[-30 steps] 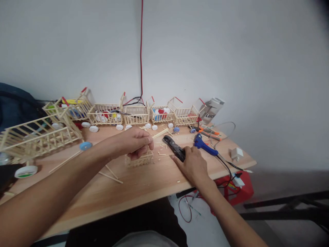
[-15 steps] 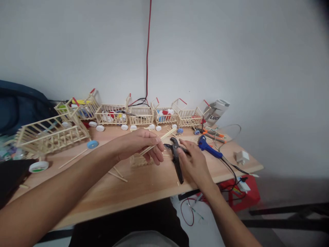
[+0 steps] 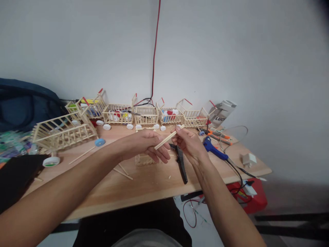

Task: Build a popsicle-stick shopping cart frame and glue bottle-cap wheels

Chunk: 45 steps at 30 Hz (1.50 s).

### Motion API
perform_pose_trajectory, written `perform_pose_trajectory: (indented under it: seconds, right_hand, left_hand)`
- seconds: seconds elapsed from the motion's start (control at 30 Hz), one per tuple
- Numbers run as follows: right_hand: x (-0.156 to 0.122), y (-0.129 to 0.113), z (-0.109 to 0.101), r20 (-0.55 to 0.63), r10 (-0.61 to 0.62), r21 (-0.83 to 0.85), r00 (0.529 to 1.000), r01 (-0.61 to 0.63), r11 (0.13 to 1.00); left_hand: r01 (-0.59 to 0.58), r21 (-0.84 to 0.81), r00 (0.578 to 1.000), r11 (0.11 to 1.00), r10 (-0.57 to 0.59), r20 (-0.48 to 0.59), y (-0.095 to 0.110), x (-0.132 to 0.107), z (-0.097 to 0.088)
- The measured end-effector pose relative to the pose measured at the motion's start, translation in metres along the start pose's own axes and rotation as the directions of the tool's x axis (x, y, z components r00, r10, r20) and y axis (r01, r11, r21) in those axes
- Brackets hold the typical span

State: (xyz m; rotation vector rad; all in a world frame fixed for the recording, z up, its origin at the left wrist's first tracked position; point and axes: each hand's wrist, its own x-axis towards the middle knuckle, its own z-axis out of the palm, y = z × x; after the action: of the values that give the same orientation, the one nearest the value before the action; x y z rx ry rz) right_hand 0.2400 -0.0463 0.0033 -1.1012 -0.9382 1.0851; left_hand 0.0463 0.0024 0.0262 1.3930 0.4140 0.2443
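A thin wooden stick (image 3: 168,137) is held at both ends above the wooden table (image 3: 138,187). My left hand (image 3: 147,145) pinches its lower end and my right hand (image 3: 189,144) grips its upper end. Black pliers (image 3: 181,164) lie on the table just below my right hand, untouched. A small stick frame (image 3: 144,160) sits on the table under my left hand, partly hidden by it.
A row of small stick carts (image 3: 146,115) with bottle caps lines the wall. A bigger stick frame (image 3: 63,130) stands at left. A blue glue gun (image 3: 214,150), orange tools (image 3: 218,135), a white adapter (image 3: 248,159) and cables lie at right. Loose sticks (image 3: 123,171) lie near the front.
My right hand let go of the pliers, which now lie on the table, and rose to take the stick's upper end. The left hand lifted the stick slightly.
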Motion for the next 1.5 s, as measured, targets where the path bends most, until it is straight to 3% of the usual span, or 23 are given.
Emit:
perform_pose_trajectory:
  seconds: [0.17, 0.3, 0.6, 0.87, 1.03, 1.17, 1.37, 1.5]
  right_hand:
    - [0.005, -0.008, -0.006, -0.013, 0.002, 0.019, 1.000, -0.002, 1.000]
    - [0.007, -0.008, -0.001, 0.018, 0.014, 0.032, 1.000, -0.014, 0.999]
    - [0.014, -0.003, 0.015, 0.094, 0.030, 0.005, 0.995, -0.030, 1.000]
    - [0.008, -0.004, 0.029, 0.162, -0.062, -0.082, 0.985, 0.076, 0.994]
    - [0.008, -0.011, 0.031, 0.190, -0.103, -0.093, 0.976, 0.122, 0.988]
    - [0.012, -0.014, 0.034, 0.199, -0.159, -0.130, 0.967, 0.187, 0.974]
    - [0.017, -0.023, 0.047, 0.207, -0.292, -0.201, 0.934, 0.333, 0.921]
    - [0.022, -0.026, 0.059, 0.277, -0.350, -0.270, 0.895, 0.422, 0.865]
  left_hand:
    - [-0.035, 0.073, 0.999, 0.997, 0.036, -0.009, 0.000, -0.019, -0.004]
    - [-0.077, 0.178, 0.992, 0.981, 0.093, -0.086, -0.004, -0.021, -0.004]
    - [-0.164, 0.420, 0.929, 0.893, 0.283, -0.238, -0.020, -0.029, 0.000]
    - [-0.123, 0.360, 0.922, 0.925, 0.240, -0.302, -0.025, -0.049, 0.002]
    - [-0.146, 0.464, 0.884, 0.874, 0.326, -0.336, -0.022, -0.052, 0.005]
    - [-0.160, 0.450, 0.879, 0.879, 0.335, -0.340, -0.020, -0.052, 0.004]
    - [-0.128, 0.431, 0.863, 0.893, 0.314, -0.395, -0.013, -0.052, -0.004]
    - [-0.151, 0.511, 0.840, 0.846, 0.383, -0.384, -0.006, -0.049, -0.011]
